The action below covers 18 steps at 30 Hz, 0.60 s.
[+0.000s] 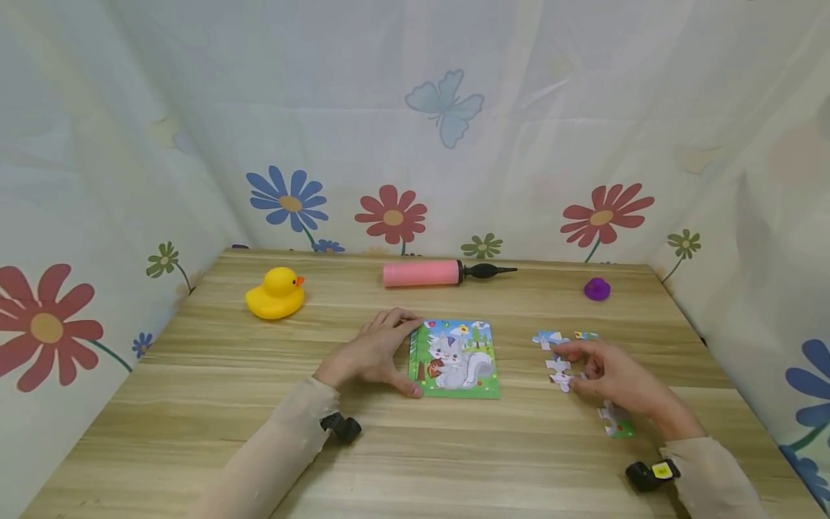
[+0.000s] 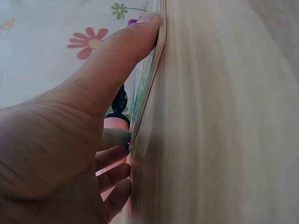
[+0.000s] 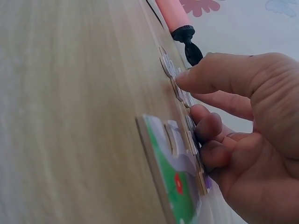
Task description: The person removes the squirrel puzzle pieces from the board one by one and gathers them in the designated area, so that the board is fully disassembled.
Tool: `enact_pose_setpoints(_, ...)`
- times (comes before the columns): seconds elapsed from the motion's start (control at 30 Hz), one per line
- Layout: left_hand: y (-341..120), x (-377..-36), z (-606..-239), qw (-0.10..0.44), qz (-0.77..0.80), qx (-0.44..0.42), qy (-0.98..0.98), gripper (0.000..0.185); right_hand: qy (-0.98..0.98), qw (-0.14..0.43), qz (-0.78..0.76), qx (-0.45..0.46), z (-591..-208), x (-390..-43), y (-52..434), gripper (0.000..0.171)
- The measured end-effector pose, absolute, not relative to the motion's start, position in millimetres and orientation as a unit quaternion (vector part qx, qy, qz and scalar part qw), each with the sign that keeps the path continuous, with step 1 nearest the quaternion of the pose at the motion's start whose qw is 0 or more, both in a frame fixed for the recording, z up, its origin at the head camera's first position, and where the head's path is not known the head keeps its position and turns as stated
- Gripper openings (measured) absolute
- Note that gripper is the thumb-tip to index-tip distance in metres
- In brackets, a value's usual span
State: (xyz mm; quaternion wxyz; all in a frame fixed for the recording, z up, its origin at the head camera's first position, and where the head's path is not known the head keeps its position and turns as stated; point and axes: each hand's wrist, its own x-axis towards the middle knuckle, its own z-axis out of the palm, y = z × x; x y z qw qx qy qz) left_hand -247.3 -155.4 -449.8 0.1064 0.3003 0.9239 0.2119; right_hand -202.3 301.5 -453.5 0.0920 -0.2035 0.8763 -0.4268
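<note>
Left sleeve [image 1: 266, 454] lies nearest, on the near-left side of the squirrel board [image 1: 457, 360], which rests flat on the counter [image 1: 454, 461]. Loose puzzle piece [image 1: 559, 376]: right of the board. Risk (judged): a hasty lift could scatter neighbouring pieces [image 1: 548, 337], since they lie so close; a slack left touch might let the board slide. Pose: left hand [image 1: 371, 353] relaxed, unclosed, thumb and forefinger spanning the board's left edge; right hand [image 1: 619, 376] apparently pinches the piece between thumb and forefinger, remaining fingers curled.
</note>
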Motion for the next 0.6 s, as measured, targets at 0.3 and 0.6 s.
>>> enact_pose_setpoints(0.3, -155.7, -248.0, -451.3, 0.105, 0.212, 0.299, 0.925, 0.133, 0.885, 0.084, -0.421, -0.178, -452.4, -202.4, 301.9, 0.052)
enact_pose_setpoints(0.6, -154.7, -247.8, -451.0, 0.104, 0.211, 0.300, 0.924, 0.132, 0.892, 0.077, -0.422, -0.141, -449.7, -200.8, 302.0, 0.054)
